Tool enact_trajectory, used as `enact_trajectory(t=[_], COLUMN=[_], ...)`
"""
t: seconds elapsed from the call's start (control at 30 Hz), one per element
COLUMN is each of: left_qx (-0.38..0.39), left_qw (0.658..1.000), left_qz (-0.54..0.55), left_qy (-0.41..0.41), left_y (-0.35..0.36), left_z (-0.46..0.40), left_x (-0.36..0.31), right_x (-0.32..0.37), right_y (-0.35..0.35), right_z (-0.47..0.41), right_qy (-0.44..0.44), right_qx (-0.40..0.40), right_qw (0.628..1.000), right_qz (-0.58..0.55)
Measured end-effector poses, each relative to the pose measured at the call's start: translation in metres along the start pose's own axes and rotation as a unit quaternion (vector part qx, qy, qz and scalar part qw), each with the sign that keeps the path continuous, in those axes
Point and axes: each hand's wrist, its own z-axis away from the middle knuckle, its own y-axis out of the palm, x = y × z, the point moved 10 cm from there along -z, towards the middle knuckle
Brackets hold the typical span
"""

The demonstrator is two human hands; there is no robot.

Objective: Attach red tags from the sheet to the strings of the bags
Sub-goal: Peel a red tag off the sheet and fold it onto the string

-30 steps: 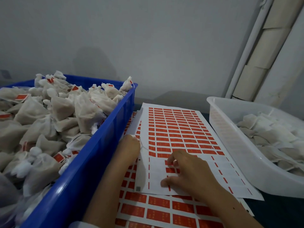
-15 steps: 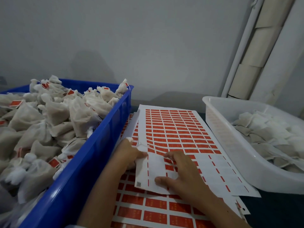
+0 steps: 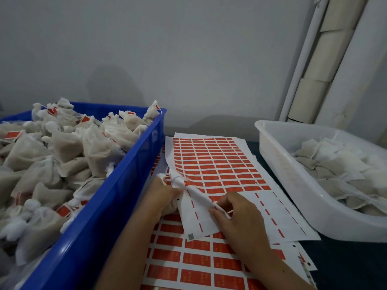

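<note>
Top tag sheet [image 3: 211, 164] is lying between the blue crate [image 3: 117, 197] at the table's left edge and the white tub [image 3: 278, 164] at its right edge, over more sheets nearer the person. Its near rows are already stripped to white backing; red tags are filling the far rows.

Change in the last second: the sheet's near-left corner was lying flat under both hands; now it is lifting and curling up off the stack, creasing along a diagonal ridge. The camera view is also tipping slightly, so more of the lower sheets is showing.

Left hand [image 3: 161, 193]: grip is narrow, pinching a small white bag top [image 3: 162, 177] and pressing against the raised left edge of the sheet. The bag body is mostly hidden behind the hand.

Right hand [image 3: 236, 212]: grip is narrow, fingertips pinching at the curled ridge, where a thin red sliver is showing. Whether that is a tag coming free or one folding over a string, I cannot tell; the string itself is too fine to make out.

Reading: a tag is probably being peeled or wrapped right now, with bag and sheet brought together. The lifting sheet is a nuisance, risking a crooked peel.

Tagged bags are heaped in the blue crate; untagged ones are waiting in the white tub.
</note>
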Motion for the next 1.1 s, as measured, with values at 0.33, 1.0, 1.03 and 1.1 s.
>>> enact_trajectory(t=[0.33, 1.0, 1.03, 1.1], left_qx=[-0.013, -0.021, -0.026, -0.030], left_qw=[0.988, 0.984, 0.983, 0.981], left_qz=[-0.136, -0.131, -0.140, -0.151], left_qy=[0.070, 0.118, 0.119, 0.117], left_y=[0.007, 0.006, 0.005, 0.004], left_z=[0.003, -0.003, -0.003, -0.003], left_x=[-0.013, -0.017, -0.017, -0.017], right_x=[0.013, -0.011, -0.012, -0.012], right_y=[-0.010, -0.001, 0.000, 0.000], right_z=[0.000, -0.012, -0.013, -0.013], right_qy=[-0.042, 0.046, 0.051, 0.050], right_qx=[-0.031, -0.020, -0.019, -0.015], right_qw=[0.999, 0.984, 0.984, 0.987], right_qz=[-0.002, -0.169, -0.167, -0.155])
